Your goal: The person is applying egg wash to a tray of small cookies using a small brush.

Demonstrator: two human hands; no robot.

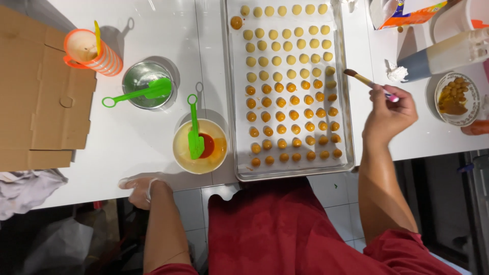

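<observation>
- Two hands [389, 114] [138, 191] were apart: the right gripped a brush [368, 81] beside the tray [232, 102]; the left, gloved, lay flat on the table [153, 30], holding nothing.
- Glaze could have dripped between dough balls [285, 66], or the nearby bowl [199, 146] tipped.

Open tabletop [153, 30] between cup [91, 51] and tray [232, 102]

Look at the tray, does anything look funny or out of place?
Yes. One dough ball near the tray's top left corner sits alone, outside the neat rows, and is darker orange than the pale balls beside it. The right hand holds a brush just past the tray's right edge. Nothing looks spilled.
</observation>
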